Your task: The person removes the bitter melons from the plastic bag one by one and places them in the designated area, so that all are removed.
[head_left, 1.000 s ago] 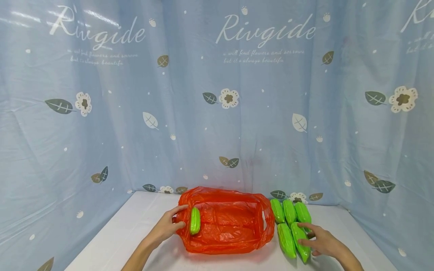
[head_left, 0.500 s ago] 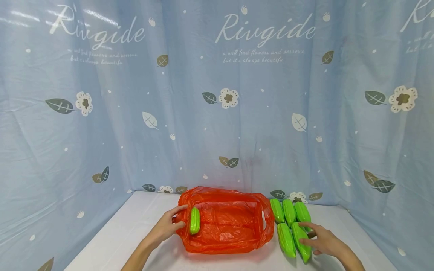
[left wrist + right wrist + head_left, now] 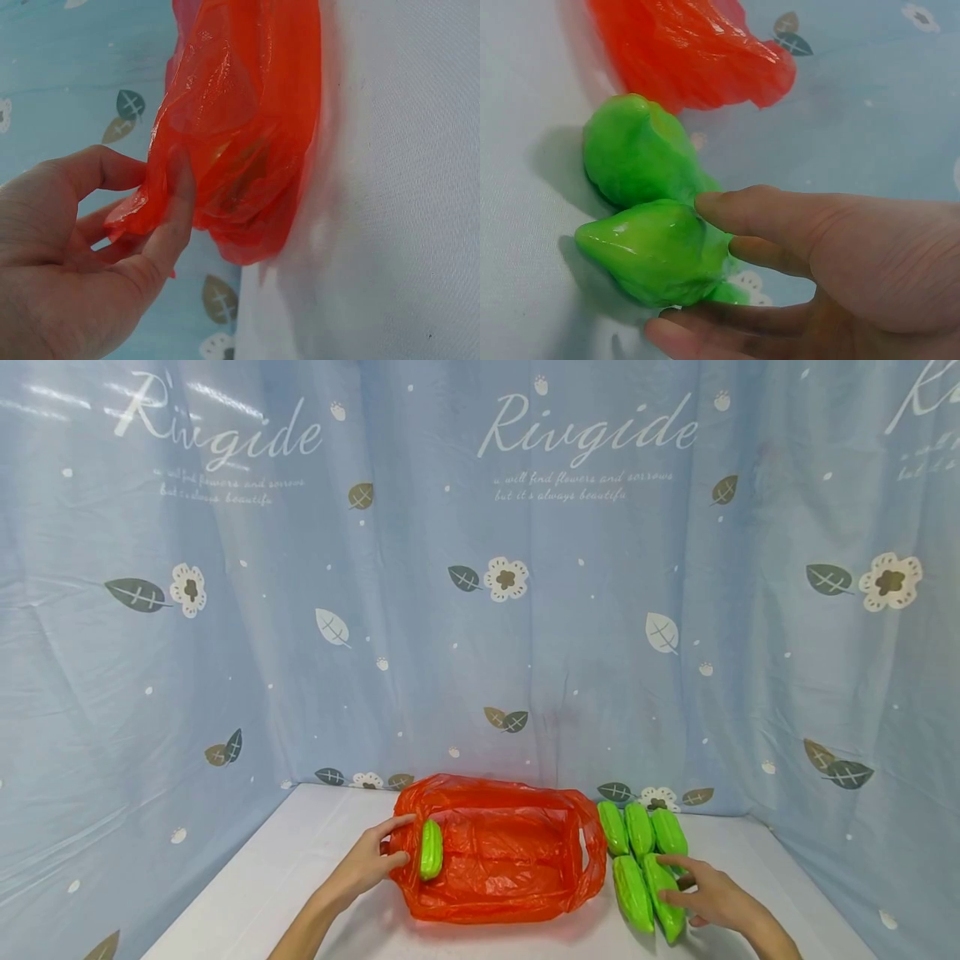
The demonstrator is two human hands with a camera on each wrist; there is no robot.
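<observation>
A red plastic bag [image 3: 517, 852] lies spread with its mouth facing up. One shiny green ridged piece [image 3: 431, 850], shaped like a long fruit, lies inside at its left end. My left hand [image 3: 367, 860] pinches the bag's left side, the film caught between thumb and fingers in the left wrist view. To the right of the bag are several more pieces of the same kind. My right hand [image 3: 712, 897] is at the front right green piece [image 3: 666, 902], its thumb touching it and its straight fingers [image 3: 727, 319] along the far side.
A white-covered table [image 3: 772, 877] bears everything. Behind it and along both sides hangs a light blue printed curtain [image 3: 420, 677]. The bag's right handle loop [image 3: 596, 860] lies close beside the other green pieces [image 3: 640, 831].
</observation>
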